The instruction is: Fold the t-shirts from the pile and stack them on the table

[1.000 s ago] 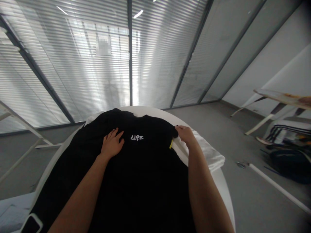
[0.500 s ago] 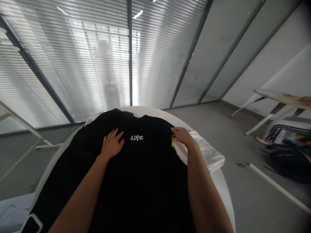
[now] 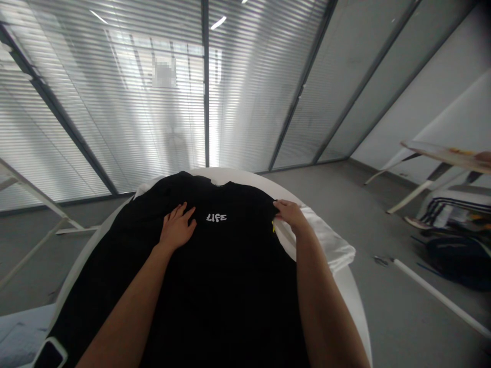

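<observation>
A black T-shirt point(image 3: 218, 266) with white "LIFE" lettering point(image 3: 216, 217) lies spread on a round white table point(image 3: 355, 301), its collar at the far side. My left hand point(image 3: 176, 227) rests flat on the chest, fingers apart, just left of the lettering. At the shirt's right edge, my right hand point(image 3: 291, 214) pinches the black fabric between its fingers. Beneath those fingers peeks a small yellow tag point(image 3: 273, 227), mostly hidden. A white cloth point(image 3: 326, 240) sticks out from under the shirt on the right.
A white rod point(image 3: 441, 296) and a small metal tool point(image 3: 380, 260) lie on the grey floor at right, near a black bag point(image 3: 456, 260). Behind them stands a white-legged table point(image 3: 448, 158). Slatted blinds cover the glass wall ahead.
My right hand has shifted slightly along the shirt's edge, and less of the yellow tag shows. My left hand stays in place.
</observation>
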A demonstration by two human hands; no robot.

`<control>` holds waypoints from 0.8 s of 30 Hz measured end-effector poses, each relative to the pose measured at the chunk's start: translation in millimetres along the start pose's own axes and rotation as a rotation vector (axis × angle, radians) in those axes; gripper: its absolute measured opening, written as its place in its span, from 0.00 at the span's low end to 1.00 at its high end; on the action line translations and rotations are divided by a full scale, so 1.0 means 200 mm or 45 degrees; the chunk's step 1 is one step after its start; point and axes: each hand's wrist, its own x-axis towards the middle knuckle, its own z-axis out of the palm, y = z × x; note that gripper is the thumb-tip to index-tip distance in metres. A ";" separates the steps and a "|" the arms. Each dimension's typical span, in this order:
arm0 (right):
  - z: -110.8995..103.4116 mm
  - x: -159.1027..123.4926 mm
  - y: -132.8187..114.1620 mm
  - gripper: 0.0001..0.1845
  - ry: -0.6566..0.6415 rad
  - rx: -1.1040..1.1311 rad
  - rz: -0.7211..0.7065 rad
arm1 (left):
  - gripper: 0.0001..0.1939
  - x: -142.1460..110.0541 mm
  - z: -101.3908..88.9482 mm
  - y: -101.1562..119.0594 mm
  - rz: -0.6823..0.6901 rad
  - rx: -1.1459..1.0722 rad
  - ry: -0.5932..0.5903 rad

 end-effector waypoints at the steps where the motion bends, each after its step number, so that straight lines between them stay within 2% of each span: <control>1: 0.01 0.00 0.00 0.15 -0.029 0.057 0.047 | 0.26 0.00 0.00 0.00 -0.002 -0.001 0.000; 4: 0.01 -0.02 0.00 0.13 -0.122 0.205 0.143 | 0.26 0.00 0.00 0.00 -0.004 -0.004 0.002; 8: 0.01 -0.03 -0.03 0.13 -0.166 0.177 0.173 | 0.26 0.00 0.00 0.00 0.000 0.001 0.007; 15: 0.05 -0.06 -0.07 0.34 -0.165 0.180 0.242 | 0.26 0.00 0.01 0.00 0.010 0.003 0.026; 21: 0.07 -0.11 -0.12 0.48 -0.206 0.256 0.184 | 0.26 0.00 0.00 0.00 -0.001 -0.001 0.008; 24: 0.08 -0.10 -0.11 0.52 -0.179 0.275 0.110 | 0.26 0.00 0.00 0.00 -0.004 -0.008 0.000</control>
